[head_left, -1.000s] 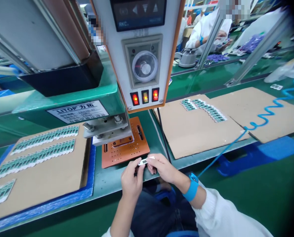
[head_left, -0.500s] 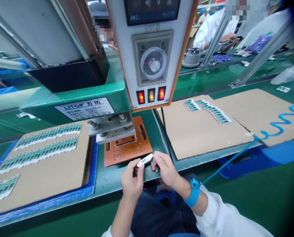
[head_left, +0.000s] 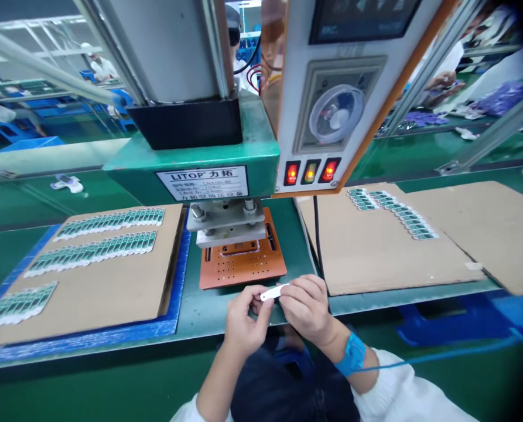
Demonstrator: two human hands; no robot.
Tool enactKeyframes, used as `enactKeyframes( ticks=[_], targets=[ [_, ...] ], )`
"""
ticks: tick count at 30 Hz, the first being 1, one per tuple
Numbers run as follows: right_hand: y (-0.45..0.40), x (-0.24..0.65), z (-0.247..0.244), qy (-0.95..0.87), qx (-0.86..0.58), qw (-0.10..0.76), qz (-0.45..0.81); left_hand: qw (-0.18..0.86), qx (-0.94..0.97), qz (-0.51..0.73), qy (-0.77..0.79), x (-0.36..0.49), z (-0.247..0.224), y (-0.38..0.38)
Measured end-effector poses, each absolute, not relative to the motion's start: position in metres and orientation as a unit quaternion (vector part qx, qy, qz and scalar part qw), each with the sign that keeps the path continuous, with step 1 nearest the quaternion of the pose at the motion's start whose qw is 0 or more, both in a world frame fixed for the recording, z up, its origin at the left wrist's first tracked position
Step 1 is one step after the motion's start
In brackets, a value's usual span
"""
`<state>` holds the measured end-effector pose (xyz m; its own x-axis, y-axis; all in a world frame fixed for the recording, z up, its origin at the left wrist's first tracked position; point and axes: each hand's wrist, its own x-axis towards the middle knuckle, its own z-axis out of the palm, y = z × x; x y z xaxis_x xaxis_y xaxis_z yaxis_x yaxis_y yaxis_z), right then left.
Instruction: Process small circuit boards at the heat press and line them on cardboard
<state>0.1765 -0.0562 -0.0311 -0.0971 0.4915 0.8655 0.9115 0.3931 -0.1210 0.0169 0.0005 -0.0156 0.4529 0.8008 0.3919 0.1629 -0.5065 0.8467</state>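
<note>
My left hand (head_left: 246, 321) pinches one end of a small, slim white plastic casing (head_left: 273, 292) between thumb and fingers. At its other end, the curled fingers of my right hand (head_left: 307, 307) also grip it. A small dark hole shows near the left tip, and the upward face looks plain white. Both hands are in front of the orange perforated plate (head_left: 242, 271), just off the bench edge. Above that plate hangs the metal head (head_left: 226, 225) of a green press (head_left: 129, 167). A blue wrist strap (head_left: 352, 354) circles my right wrist.
Rows of green-and-white pieces (head_left: 92, 252) lie on the left cardboard (head_left: 112, 296); a smaller group (head_left: 404, 212) lies on the right cardboard (head_left: 366, 264). The control box (head_left: 283, 132) has lit switches. A black cable (head_left: 317, 234) hangs beside the plate. Several people work beyond.
The casing has turned from its face with a grey window to a plain white face. My right hand has closed further around its end. The camera view has swung left.
</note>
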Motion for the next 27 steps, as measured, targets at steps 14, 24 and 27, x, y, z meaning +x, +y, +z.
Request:
enactKeyframes(
  ticks=[14,24,27],
  targets=[
    [-0.055,0.171,-0.021,-0.668,-0.550,0.441,-0.240,0.397,0.759,0.410,0.315,0.017,-0.020,-0.001],
    [-0.057,0.174,-0.030,-0.680,-0.536,0.442,-0.235,0.391,0.766,0.416,0.295,0.018,-0.017,0.000],
    [-0.058,0.175,-0.033,-0.678,-0.532,0.449,-0.236,0.389,0.766,0.420,0.291,0.019,-0.015,0.000]
  ],
)
